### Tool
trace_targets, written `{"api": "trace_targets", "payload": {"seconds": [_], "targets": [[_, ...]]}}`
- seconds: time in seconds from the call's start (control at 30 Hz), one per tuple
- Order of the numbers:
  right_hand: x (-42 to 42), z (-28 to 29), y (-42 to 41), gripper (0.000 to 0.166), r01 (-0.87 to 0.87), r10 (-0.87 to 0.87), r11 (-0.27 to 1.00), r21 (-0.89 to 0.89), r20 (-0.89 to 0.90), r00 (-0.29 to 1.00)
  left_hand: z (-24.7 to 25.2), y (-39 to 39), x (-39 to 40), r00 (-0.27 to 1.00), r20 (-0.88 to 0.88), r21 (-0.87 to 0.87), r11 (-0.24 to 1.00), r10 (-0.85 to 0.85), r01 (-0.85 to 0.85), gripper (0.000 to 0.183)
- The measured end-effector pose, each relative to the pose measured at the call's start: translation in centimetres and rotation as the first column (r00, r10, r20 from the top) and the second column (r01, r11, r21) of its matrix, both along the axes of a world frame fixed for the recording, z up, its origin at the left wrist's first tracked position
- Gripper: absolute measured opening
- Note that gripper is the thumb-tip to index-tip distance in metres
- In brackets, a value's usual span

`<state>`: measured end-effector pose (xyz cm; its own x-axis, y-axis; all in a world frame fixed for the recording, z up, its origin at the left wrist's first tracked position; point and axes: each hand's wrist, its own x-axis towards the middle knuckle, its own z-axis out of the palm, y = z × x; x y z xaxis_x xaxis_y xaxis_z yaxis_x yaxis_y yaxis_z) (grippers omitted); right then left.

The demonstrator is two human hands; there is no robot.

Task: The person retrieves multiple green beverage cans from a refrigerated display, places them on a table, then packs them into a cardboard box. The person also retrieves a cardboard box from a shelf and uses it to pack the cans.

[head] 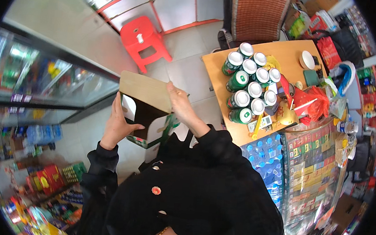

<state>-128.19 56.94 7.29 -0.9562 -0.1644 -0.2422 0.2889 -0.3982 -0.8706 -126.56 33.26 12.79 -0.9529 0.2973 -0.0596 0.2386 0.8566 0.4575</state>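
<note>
Between my hands is a cardboard drink carton [145, 87] with one end opened and its dark inside showing. Its large flap is bare brown board, and green print shows on the outside. My left hand [117, 125] grips the near left edge, thumb over the rim. My right hand [182, 105] holds the flap's right edge, thumb on top. To the right, several green drink cans [240, 80] stand upright in a cluster on a wooden table [292, 49]. Most have white-looking tops; two show green tabs.
A red plastic stool [144, 39] stands ahead beside a glass-door fridge [49, 70]. A woven-back chair [260, 15] is behind the table. The table also bears a white bowl [307, 60], a remote control [261, 124] and a gold ornament [286, 113]. Shrink-wrapped bottles [266, 153] adjoin a glass display case [312, 173].
</note>
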Motion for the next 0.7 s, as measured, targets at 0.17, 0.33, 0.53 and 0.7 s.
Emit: {"api": "trace_targets", "payload": {"seconds": [0.17,0.33,0.53,0.7], "targets": [[-6.7,0.2,-0.8,0.058,0.203,-0.201,0.978,0.046,-0.045,0.979,-0.2,0.1,-10.2,0.976,0.205,-0.043,0.997,0.075,-0.068,0.123],[-11.6,0.5,2.6,0.064,0.507,-0.508,0.790,0.345,-0.095,0.856,-1.1,-3.5,-21.9,0.807,0.395,0.600,0.788,-0.440,0.137,0.077],[-11.9,2.4,5.3,0.074,0.768,-0.768,0.640,0.022,0.032,0.639,0.1,-1.2,-32.8,0.571,0.606,0.781,0.551,-0.554,-0.293,0.044],[-11.5,1.6,6.3,0.070,0.856,-0.851,0.516,0.012,0.120,0.511,-4.8,4.6,-36.0,0.828,0.248,0.705,0.680,-0.503,0.201,0.047]]}}
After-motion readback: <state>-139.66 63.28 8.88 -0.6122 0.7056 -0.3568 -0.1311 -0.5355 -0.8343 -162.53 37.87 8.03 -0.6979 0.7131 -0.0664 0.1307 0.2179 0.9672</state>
